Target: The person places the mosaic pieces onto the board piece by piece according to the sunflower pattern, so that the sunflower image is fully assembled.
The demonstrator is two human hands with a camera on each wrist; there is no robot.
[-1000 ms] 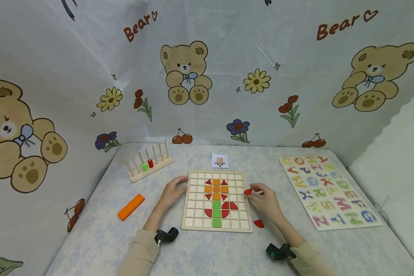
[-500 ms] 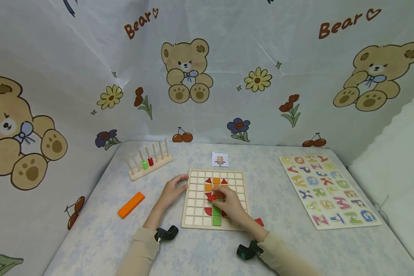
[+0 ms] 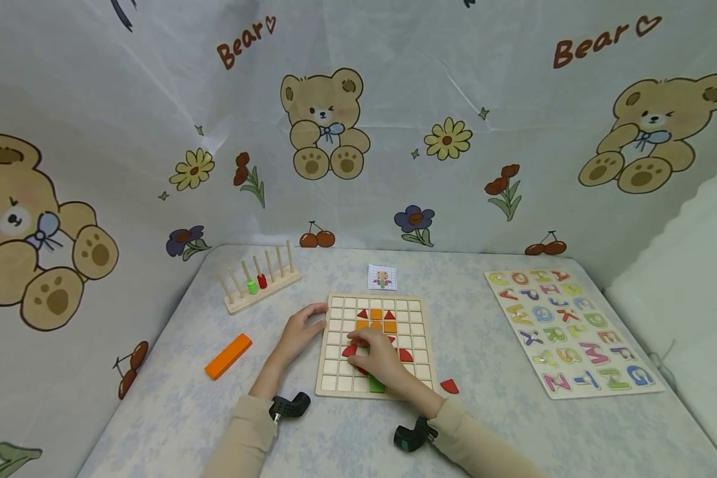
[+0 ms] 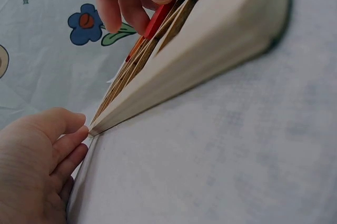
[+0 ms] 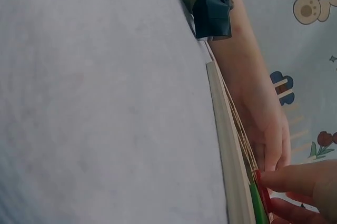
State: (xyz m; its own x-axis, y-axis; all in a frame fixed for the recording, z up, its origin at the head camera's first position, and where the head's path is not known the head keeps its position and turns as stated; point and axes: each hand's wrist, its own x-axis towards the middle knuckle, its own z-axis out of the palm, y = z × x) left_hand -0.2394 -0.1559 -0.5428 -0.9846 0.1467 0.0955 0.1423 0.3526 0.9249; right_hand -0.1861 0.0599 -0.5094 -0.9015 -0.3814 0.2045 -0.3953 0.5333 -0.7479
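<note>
The square wooden grid board [image 3: 333, 330] lies mid-table with flat coloured shapes in its cells. Along its left edge rest the fingertips and thumb of my left hand [image 3: 297, 335], the fingers relaxed. My right hand [image 3: 379, 358] is over the board's lower middle, pinching a red quarter-circle piece [image 3: 349, 350] between thumb and fingers, close over a cell left of the green column. Orange squares [image 3: 376, 314], a red triangle [image 3: 390, 315] and a green square [image 3: 376, 384] show around the hand, which hides several pieces. Another red quarter-circle [image 3: 405, 355] sits in a cell to its right.
A loose red quarter-circle [image 3: 450, 386] lies off the board's lower right corner. Behind the board is a small pattern card [image 3: 382, 277]. Left stand a peg rack [image 3: 263, 290] with rings and an orange block [image 3: 228, 356]; right lies an alphabet board [image 3: 573, 332].
My right hand has carried the red quarter-circle from the board's right edge leftward across it, then slightly lower to the left of the green column. My left hand stays at the edge.
</note>
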